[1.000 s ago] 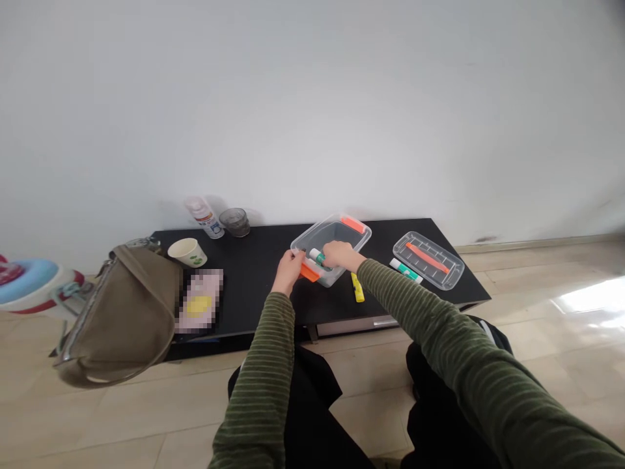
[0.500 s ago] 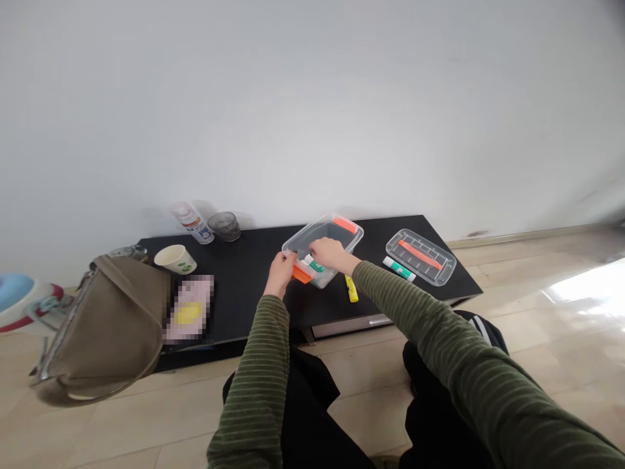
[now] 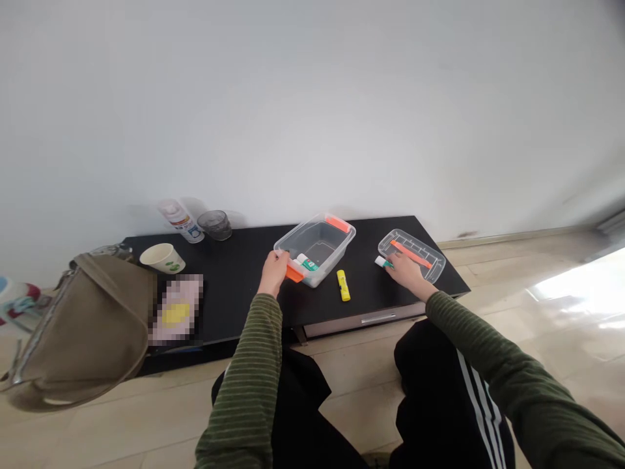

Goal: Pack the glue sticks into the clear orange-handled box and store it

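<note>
My left hand (image 3: 274,268) grips the near-left rim of a clear plastic box (image 3: 326,279), beside its orange latch (image 3: 293,273). Inside that box, green-and-white glue sticks (image 3: 307,262) lie at the near end. My right hand (image 3: 406,270) is closed over another green-and-white glue stick (image 3: 381,262) on the table, its white end showing past the fingers. Just behind my right hand lies the box's clear lid (image 3: 436,268) with an orange handle. A yellow glue stick (image 3: 344,285) rests on the table between my hands.
A black low table (image 3: 234,280) stands against the white wall. On its left side are a paper cup (image 3: 161,258), a dark glass (image 3: 215,225), a spray can (image 3: 181,221) and a blurred pink item (image 3: 178,306). A brown bag (image 3: 92,326) sits at the left end.
My right hand has left the box and moved right to the glue stick by the lid. My left hand stays on the box rim. The view has shifted slightly.
</note>
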The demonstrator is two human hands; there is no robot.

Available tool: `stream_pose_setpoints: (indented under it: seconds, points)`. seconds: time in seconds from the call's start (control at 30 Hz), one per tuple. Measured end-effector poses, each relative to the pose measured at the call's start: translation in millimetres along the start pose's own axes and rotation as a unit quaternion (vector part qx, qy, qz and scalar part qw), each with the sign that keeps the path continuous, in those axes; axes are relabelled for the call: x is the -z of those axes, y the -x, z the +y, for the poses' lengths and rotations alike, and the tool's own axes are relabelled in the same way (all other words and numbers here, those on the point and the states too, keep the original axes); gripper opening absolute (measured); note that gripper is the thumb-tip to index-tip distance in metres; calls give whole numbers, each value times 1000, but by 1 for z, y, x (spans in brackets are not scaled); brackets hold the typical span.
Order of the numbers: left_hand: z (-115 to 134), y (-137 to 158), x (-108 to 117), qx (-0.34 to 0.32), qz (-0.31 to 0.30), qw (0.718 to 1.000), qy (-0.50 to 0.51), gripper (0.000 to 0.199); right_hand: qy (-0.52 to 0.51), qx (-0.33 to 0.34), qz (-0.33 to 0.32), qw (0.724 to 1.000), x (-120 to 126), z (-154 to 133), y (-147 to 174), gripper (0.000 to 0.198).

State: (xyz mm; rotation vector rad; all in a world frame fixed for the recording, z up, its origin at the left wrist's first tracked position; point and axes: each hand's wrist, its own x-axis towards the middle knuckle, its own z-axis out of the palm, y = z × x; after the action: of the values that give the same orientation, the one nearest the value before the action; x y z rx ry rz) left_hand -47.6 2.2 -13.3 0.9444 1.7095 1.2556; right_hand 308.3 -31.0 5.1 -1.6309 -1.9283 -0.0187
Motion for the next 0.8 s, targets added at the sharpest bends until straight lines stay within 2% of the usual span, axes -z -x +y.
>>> stream_pose_setpoints:
  seconds: [0.23, 0.37, 0.5, 0.57, 0.6, 0.7, 0.8]
  points:
    - [0, 0, 0, -10, 16, 1000, -14, 21, 38, -54, -122, 990, -21, 28, 1, 13]
    - [0, 2, 1, -14, 16, 1000, -19, 20, 25, -44, -143, 988, -25, 24, -6, 15]
    - [0, 2, 1, -13, 17, 999, -24, 22, -12, 11, -90, 996, -13, -23, -23, 31]
    - [-1, 1, 1, -12, 14, 1000, -24, 23, -44, 76, -49, 995, -8, -59, -39, 37]
    - [-1, 1, 2, -12, 13, 1000, -24, 24, -50, 102, -53, 992, -8, -77, -49, 38]
    - [-1, 1, 2, -14, 11, 999, -32, 26, -46, 148, -123, 980, -19, -124, -80, 37]
    - [0, 2, 2, -18, 6, 999, -48, 28, 25, 138, -240, 961, -42, -154, -102, 33]
